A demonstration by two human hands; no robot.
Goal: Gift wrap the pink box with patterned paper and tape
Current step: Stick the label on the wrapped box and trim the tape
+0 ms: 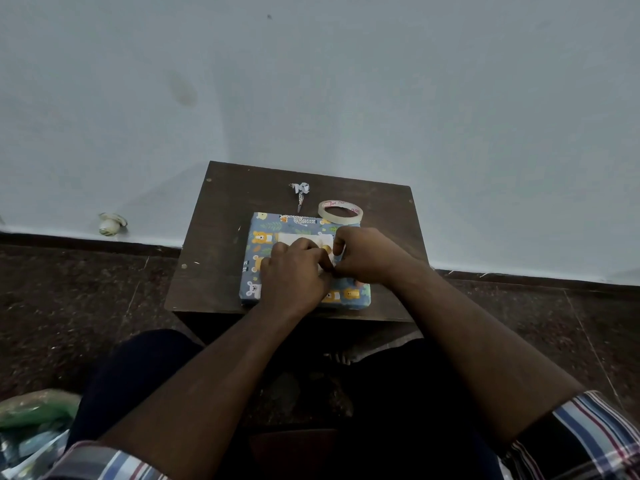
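Note:
The box [263, 233] lies flat on a small dark wooden table [214, 244], covered in blue paper with bears and leaves; no pink shows. A white flap of the paper's underside [294, 238] lies across its top. My left hand [294, 275] rests on the top with its fingers curled at the flap's edge. My right hand [363, 254] meets it from the right, fingers curled and pinching at the paper fold. What exactly sits between the fingertips is hidden. A roll of tape [340, 211] lies just beyond the box.
Small scissors [300, 195] with patterned handles lie at the table's far side, left of the tape. A pale wall stands right behind the table. A white round object [111, 224] sits at the wall base on the left. Green and shiny bags [31, 420] lie bottom left.

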